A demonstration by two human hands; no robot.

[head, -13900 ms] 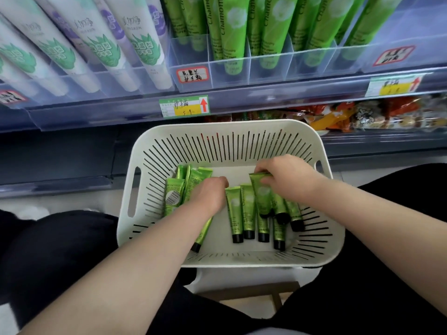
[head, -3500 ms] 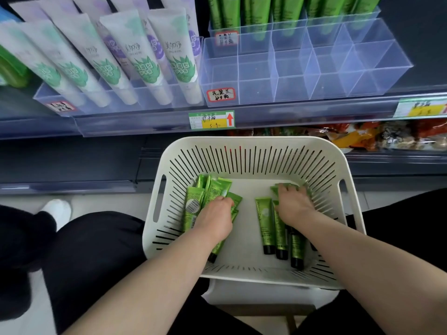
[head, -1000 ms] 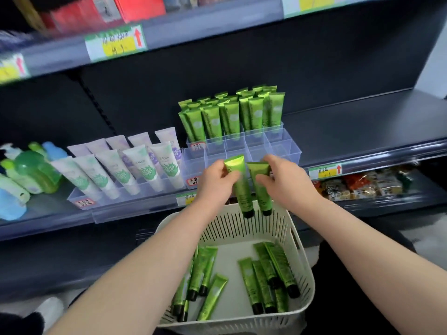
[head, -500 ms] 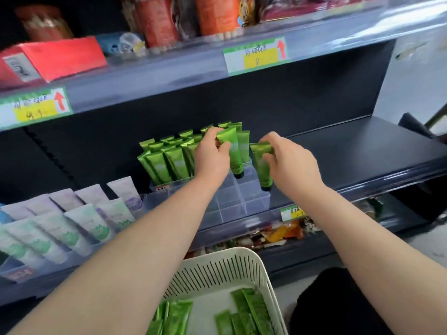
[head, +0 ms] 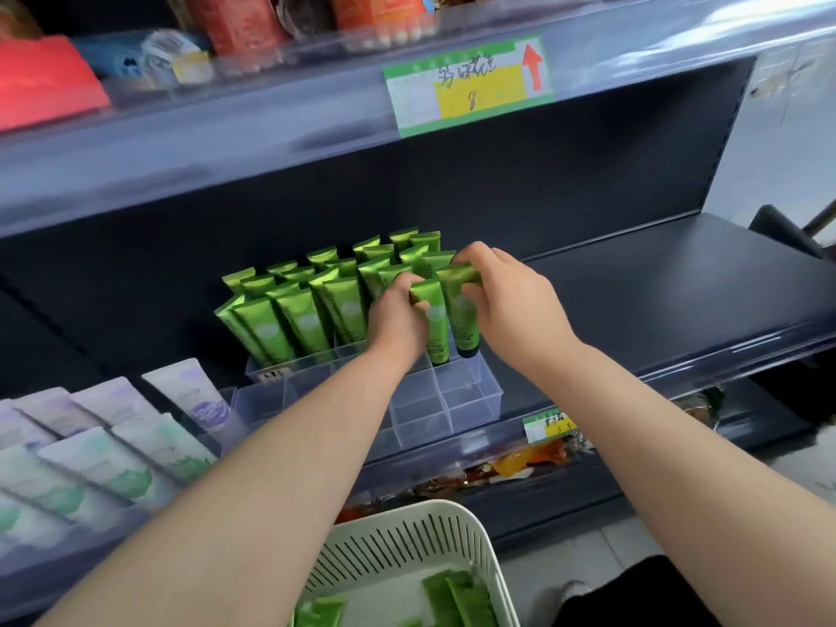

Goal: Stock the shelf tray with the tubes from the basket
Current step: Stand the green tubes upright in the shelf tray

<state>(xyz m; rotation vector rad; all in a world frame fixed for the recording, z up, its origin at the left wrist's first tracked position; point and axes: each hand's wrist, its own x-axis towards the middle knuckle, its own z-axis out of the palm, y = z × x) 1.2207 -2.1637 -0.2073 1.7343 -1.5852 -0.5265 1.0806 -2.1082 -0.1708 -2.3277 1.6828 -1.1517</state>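
While the placing step is proceeding in the head view, the left hand [head: 398, 310] is pinching one green tube [head: 435, 319] and the right hand [head: 511, 305] is gripping a second tube [head: 463, 310], caps hanging below the fingers over the shelf tray [head: 470, 395]. Probable next move: lowering both upright into open cells. Further tubes [head: 457, 599] are lying in the basket [head: 407, 536] beneath the forearms.

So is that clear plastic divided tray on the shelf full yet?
Not full. The clear plastic divided tray holds upright green tubes in its back rows, but its front compartments stand empty.
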